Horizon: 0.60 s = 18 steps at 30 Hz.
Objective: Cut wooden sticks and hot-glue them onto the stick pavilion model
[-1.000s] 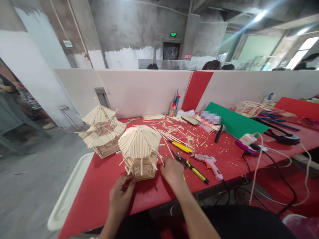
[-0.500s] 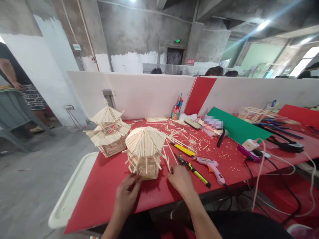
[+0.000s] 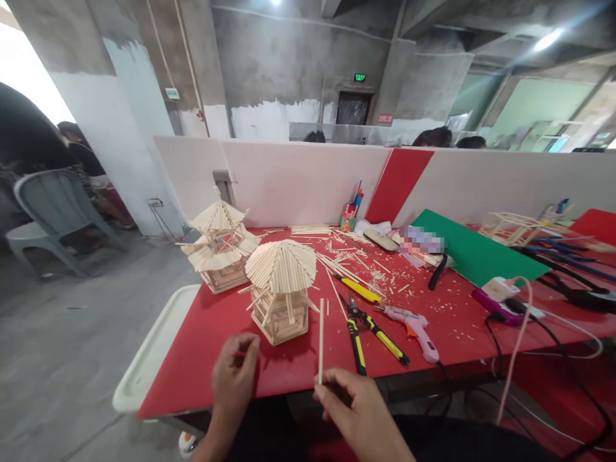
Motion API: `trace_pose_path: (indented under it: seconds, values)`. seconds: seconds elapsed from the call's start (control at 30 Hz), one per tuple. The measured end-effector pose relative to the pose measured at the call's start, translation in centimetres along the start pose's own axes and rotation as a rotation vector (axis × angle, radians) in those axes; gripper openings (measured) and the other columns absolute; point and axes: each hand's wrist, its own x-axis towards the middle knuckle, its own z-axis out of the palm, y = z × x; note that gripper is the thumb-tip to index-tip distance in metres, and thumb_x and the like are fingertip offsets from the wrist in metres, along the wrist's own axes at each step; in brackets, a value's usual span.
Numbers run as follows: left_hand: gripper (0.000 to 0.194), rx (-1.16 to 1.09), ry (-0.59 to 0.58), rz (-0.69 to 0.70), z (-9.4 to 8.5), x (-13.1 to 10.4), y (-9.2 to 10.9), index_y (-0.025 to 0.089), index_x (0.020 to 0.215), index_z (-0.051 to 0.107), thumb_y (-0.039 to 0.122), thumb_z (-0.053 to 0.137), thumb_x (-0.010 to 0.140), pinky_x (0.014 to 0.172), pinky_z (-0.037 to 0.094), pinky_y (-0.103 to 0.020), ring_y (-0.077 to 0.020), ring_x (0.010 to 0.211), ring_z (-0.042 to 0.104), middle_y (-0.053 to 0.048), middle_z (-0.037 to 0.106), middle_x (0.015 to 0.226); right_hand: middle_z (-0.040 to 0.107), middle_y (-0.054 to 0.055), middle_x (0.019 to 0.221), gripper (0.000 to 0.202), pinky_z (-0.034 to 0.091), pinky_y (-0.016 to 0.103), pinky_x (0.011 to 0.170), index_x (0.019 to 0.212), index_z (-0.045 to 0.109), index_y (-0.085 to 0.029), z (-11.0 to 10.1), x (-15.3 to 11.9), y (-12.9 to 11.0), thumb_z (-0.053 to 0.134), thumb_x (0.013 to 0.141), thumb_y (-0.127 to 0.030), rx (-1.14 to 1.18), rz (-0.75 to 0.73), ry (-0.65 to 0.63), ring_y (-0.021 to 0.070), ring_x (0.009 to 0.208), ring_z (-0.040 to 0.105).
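My right hand point(image 3: 349, 404) pinches the lower end of a thin wooden stick point(image 3: 321, 340), which stands upright at the table's front edge. My left hand point(image 3: 235, 372) is over the red table point(image 3: 183, 366), thumb and fingers curled with a gap between them and nothing seen in it. Just beyond my hands sits a small pavilion of wooden sticks point(image 3: 280, 289) with a pointed roof, touched by neither hand. A second stick pavilion with a two-tiered roof point(image 3: 219, 240) stands behind it to the left.
Pliers with yellow and black handles point(image 3: 382, 337), a yellow cutter point(image 3: 359, 289) and a pink glue gun point(image 3: 414, 327) lie to the right. Loose sticks point(image 3: 351, 266) are scattered behind. A green board point(image 3: 481, 250) and cables are further right. A grey chair point(image 3: 58, 205) stands left.
My right hand has lifted a stick and drawn back to the front edge. My left hand has moved away from the near pavilion, which now looks slightly turned. The view has shifted left.
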Motion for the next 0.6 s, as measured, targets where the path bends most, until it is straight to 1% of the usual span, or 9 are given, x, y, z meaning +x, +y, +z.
trace_pose_path:
  seconds: [0.07, 0.1, 0.17, 0.23, 0.37, 0.43, 0.5, 0.53, 0.6]
  values:
    - [0.024, -0.144, -0.205, -0.161, 0.2, -1.3, 1.3, 0.018, 0.073, 0.070, 0.042, 0.067, 0.070, 0.056, 0.049, -0.027, -0.0170, 0.058, 0.059, -0.003, 0.065, 0.062, 0.060, -0.001, 0.063, 0.027, 0.042, 0.019, 0.055, 0.076, 0.064, -0.017, 0.6, 0.0, -0.4, 0.053, 0.082, -0.041, 0.004, -0.019, -0.076, 0.0114, 0.058, 0.055]
    - [0.028, -0.227, -0.303, -0.220, 0.5, -1.8, 2.0, 0.017, 0.073, 0.072, 0.044, 0.067, 0.070, 0.057, 0.049, -0.027, -0.0177, 0.060, 0.060, -0.004, 0.066, 0.062, 0.061, -0.001, 0.065, 0.026, 0.041, 0.019, 0.057, 0.077, 0.064, -0.017, 0.8, 0.1, -0.5, 0.052, 0.083, -0.039, -0.008, -0.037, -0.091, 0.0117, 0.060, 0.055]
    - [0.031, -0.406, -0.398, -0.324, 1.3, -2.6, 3.5, 0.016, 0.078, 0.074, 0.045, 0.069, 0.069, 0.067, 0.050, -0.028, -0.0196, 0.071, 0.064, -0.007, 0.071, 0.069, 0.064, 0.000, 0.070, 0.024, 0.041, 0.020, 0.061, 0.081, 0.066, -0.018, 1.1, 0.5, -0.7, 0.050, 0.084, -0.035, -0.036, -0.078, -0.072, 0.0130, 0.066, 0.057]
    - [0.029, -0.547, -0.478, -0.429, 2.5, -3.0, 4.7, 0.015, 0.079, 0.074, 0.042, 0.073, 0.067, 0.067, 0.050, -0.028, -0.0170, 0.067, 0.063, -0.007, 0.072, 0.071, 0.066, 0.000, 0.074, 0.022, 0.041, 0.020, 0.063, 0.085, 0.067, -0.019, 1.2, 0.7, -0.8, 0.050, 0.084, -0.032, -0.064, -0.093, -0.044, 0.0140, 0.069, 0.058]
    - [0.025, -0.687, -0.436, -0.564, 4.3, -3.4, 5.8, 0.014, 0.070, 0.071, 0.034, 0.081, 0.059, 0.058, 0.046, -0.021, -0.0113, 0.057, 0.059, -0.002, 0.067, 0.059, 0.067, 0.001, 0.073, 0.024, 0.040, 0.021, 0.062, 0.081, 0.067, -0.018, 0.5, 0.5, -0.9, 0.048, 0.086, -0.032, -0.128, -0.101, -0.066, 0.0145, 0.068, 0.058]
    - [0.025, -0.741, -0.402, -0.589, 4.7, -3.7, 5.8, 0.015, 0.068, 0.067, 0.034, 0.081, 0.059, 0.054, 0.045, -0.020, -0.0099, 0.054, 0.057, 0.000, 0.065, 0.058, 0.067, 0.001, 0.071, 0.028, 0.040, 0.021, 0.061, 0.079, 0.068, -0.018, -0.3, 0.4, -1.1, 0.047, 0.087, -0.035, -0.158, -0.133, -0.124, 0.0143, 0.067, 0.059]
    - [0.026, -0.792, -0.375, -0.604, 4.8, -4.0, 5.8, 0.016, 0.068, 0.063, 0.034, 0.080, 0.060, 0.053, 0.045, -0.020, -0.0097, 0.053, 0.057, 0.001, 0.064, 0.058, 0.067, 0.001, 0.070, 0.031, 0.041, 0.021, 0.061, 0.076, 0.069, -0.018, -1.5, 0.6, -1.1, 0.048, 0.087, -0.038, -0.182, -0.176, -0.127, 0.0137, 0.066, 0.059]
    - [0.027, -0.809, -0.365, -0.612, 4.8, -4.1, 5.9, 0.016, 0.069, 0.061, 0.033, 0.080, 0.060, 0.052, 0.045, -0.020, -0.0095, 0.052, 0.056, 0.001, 0.063, 0.058, 0.067, 0.001, 0.069, 0.031, 0.041, 0.021, 0.061, 0.075, 0.068, -0.018, -2.0, 0.9, -1.2, 0.048, 0.087, -0.039, -0.186, -0.194, -0.086, 0.0133, 0.065, 0.058]
    - [0.029, -0.822, -0.354, -0.629, 4.7, -4.3, 5.9, 0.017, 0.071, 0.059, 0.033, 0.081, 0.059, 0.048, 0.044, -0.019, -0.0084, 0.049, 0.054, 0.003, 0.061, 0.058, 0.066, 0.001, 0.069, 0.032, 0.043, 0.021, 0.061, 0.077, 0.067, -0.018, -2.9, 2.0, -1.1, 0.048, 0.087, -0.041, -0.167, -0.218, 0.067, 0.0133, 0.065, 0.059]
